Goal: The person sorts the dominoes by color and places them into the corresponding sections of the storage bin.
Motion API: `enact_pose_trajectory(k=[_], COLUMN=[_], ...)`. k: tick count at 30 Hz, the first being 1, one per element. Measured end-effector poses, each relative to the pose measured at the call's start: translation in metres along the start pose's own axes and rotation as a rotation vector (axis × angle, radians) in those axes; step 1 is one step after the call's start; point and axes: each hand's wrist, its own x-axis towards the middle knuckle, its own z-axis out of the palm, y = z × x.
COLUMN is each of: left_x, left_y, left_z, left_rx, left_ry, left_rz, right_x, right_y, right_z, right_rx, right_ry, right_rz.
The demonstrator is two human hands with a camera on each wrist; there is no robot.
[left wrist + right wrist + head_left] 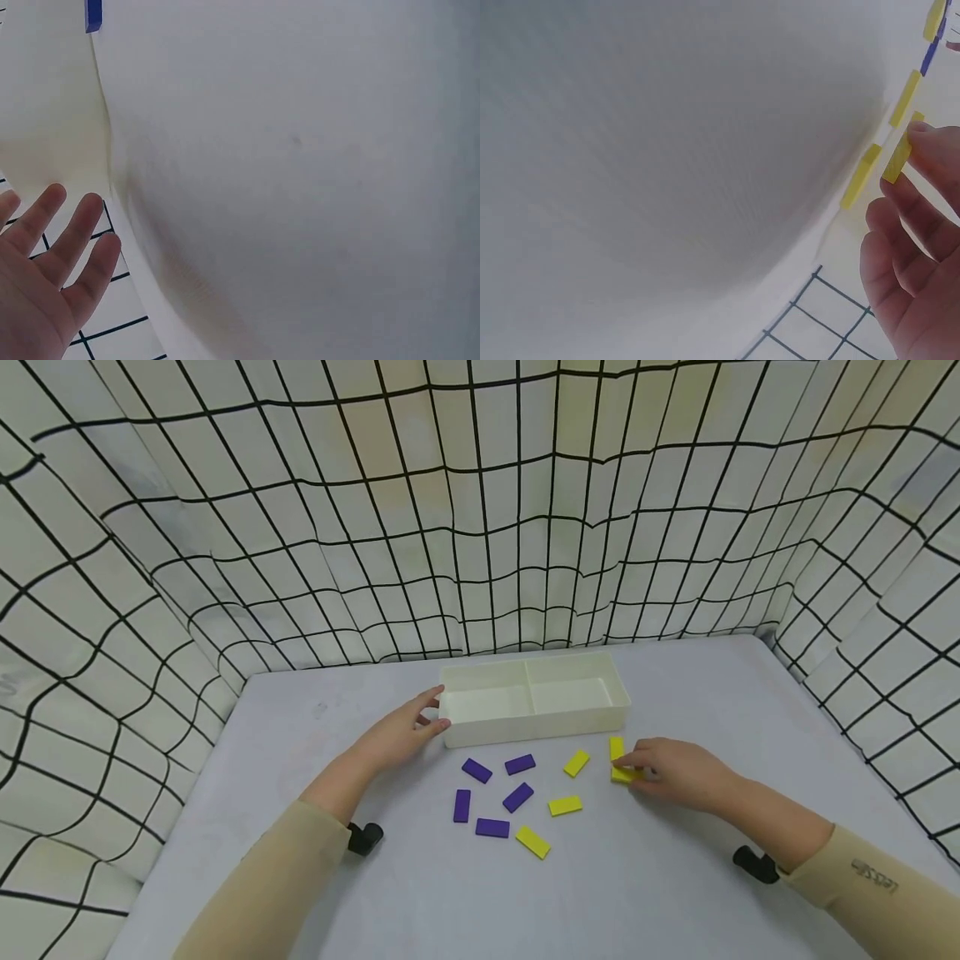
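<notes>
My right hand (678, 770) pinches a flat yellow block (898, 159) between thumb and index finger, low over the table. Right beside it lies another yellow block (617, 747). At the left end of a white two-compartment tray (536, 727), my left hand (397, 735) rests its thumb and fingertips against the wall. The fingers (79, 225) of that hand look straight and spread in the left wrist view. Several purple blocks (492, 828) lie scattered in front of the tray, with yellow blocks (566, 806) to their right. Both tray compartments show bare floors.
A white-covered table (637, 893) carries everything. Black netting (480, 527) hangs in front of pale walls behind the table and along both sides. The tray stands near the table's far edge.
</notes>
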Motion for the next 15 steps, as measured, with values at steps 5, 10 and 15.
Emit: enact_pose_trajectory(k=[5, 10, 15], left_x=[-0.002, -0.004, -0.003], left_y=[0.001, 0.002, 0.001], left_z=[-0.002, -0.003, -0.004], left_rx=[-0.033, -0.063, -0.095], left_ry=[-0.008, -0.017, -0.024], left_rz=[-0.014, -0.027, -0.03], right_x=[0.002, 0.005, 0.009], right_y=[-0.001, -0.002, -0.002], right_z=[-0.004, -0.008, -0.015], right_rx=[0.003, 0.018, 0.041], right_ry=[-0.005, 0.001, 0.022], right_rz=[0.018, 0.005, -0.014])
